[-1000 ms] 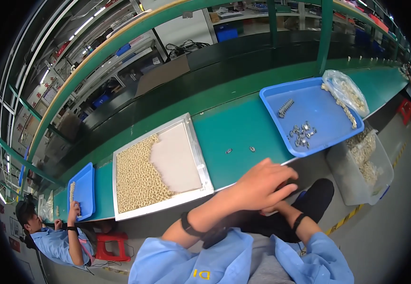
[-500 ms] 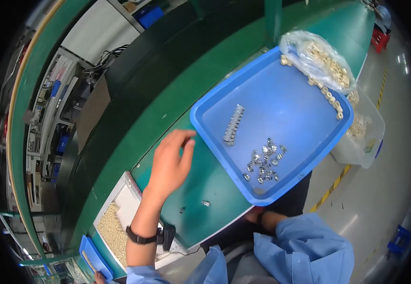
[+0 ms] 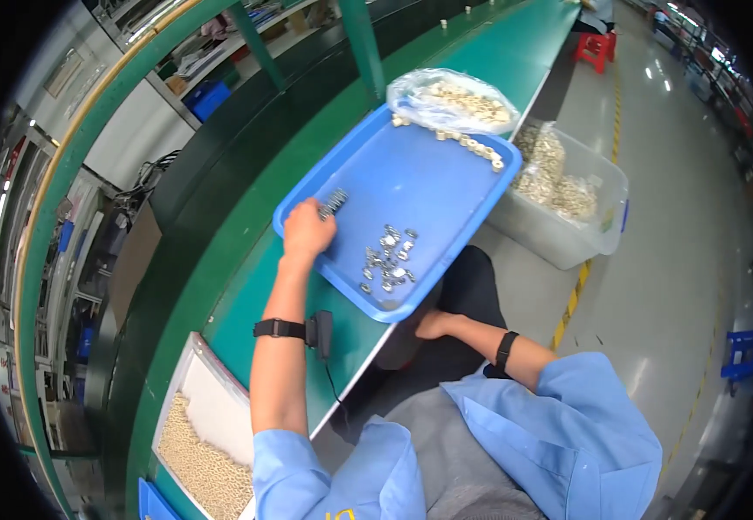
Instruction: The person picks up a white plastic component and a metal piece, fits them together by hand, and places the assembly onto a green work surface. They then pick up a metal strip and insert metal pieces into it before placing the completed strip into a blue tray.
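Note:
A large blue plastic tray (image 3: 411, 186) lies on the green table. My left hand (image 3: 307, 230) reaches over its left wall. The fingers are curled down at the near end of a tidy row of small shiny metal parts (image 3: 334, 203) and hide part of it. A loose heap of similar metal pieces (image 3: 387, 260) lies in the near part of the tray. Small cream-coloured ring-like parts (image 3: 472, 147) line the tray's far side. My right hand (image 3: 434, 325) is low beside the tray's near corner, below the table edge. Its fingers are mostly hidden.
A clear bag of cream parts (image 3: 463, 102) rests at the tray's far edge. Right of the table stands a translucent bin (image 3: 558, 234) with filled bags. Nearer left is a white box (image 3: 220, 381) of small beige pieces. A green post (image 3: 361, 52) rises behind the tray.
My left hand has moved from outside the tray over its left wall to the row of metal parts. The view has shifted, and more of my right hand now shows.

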`<state>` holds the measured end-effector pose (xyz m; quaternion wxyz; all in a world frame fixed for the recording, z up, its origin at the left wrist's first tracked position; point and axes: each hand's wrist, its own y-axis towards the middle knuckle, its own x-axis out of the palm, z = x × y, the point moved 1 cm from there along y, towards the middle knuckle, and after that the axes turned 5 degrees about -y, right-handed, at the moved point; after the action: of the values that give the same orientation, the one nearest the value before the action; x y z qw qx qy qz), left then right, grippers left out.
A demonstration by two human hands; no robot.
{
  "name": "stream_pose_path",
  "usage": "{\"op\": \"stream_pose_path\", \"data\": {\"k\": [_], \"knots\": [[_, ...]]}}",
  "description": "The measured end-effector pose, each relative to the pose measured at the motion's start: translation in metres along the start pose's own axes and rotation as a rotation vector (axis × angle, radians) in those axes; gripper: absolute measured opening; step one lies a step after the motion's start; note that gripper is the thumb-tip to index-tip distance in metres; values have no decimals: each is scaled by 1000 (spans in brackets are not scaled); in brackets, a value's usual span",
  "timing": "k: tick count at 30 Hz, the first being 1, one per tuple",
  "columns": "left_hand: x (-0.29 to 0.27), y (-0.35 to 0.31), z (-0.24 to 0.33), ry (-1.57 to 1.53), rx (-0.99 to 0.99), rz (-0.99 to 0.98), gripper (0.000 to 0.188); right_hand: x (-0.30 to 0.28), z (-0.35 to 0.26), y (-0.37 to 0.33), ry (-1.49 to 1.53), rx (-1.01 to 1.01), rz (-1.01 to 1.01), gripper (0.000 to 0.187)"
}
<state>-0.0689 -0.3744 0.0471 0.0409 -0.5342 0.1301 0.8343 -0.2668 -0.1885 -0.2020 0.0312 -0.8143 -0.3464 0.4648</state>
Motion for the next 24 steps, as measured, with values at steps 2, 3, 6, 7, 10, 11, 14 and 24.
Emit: {"op": "stream_pose_path", "data": {"k": [2,3,6,7,10,11,14,24], "knots": [[-2,1,9,-116,5,47,36,-33,-4,-50,85,111,90,40],[-7,-1,21,-141,44,63,34,-37,0,-71,155,124,199,38],[-35,-15,52,-281,135,56,31,-68,-17,-129,419,25,404,32],[-45,-22,57,-388,178,36,29,-86,-29,-143,417,29,412,32],[-53,-55,63,-529,357,-85,25,-143,-74,-175,675,-86,426,26],[-59,-72,76,-516,355,-146,28,-158,-86,-180,694,-149,570,25],[-81,-115,105,-490,364,-229,31,-205,-131,-180,635,-268,911,22],[-87,-142,106,-243,503,-9,25,-234,-129,-118,890,-342,587,13]]}}
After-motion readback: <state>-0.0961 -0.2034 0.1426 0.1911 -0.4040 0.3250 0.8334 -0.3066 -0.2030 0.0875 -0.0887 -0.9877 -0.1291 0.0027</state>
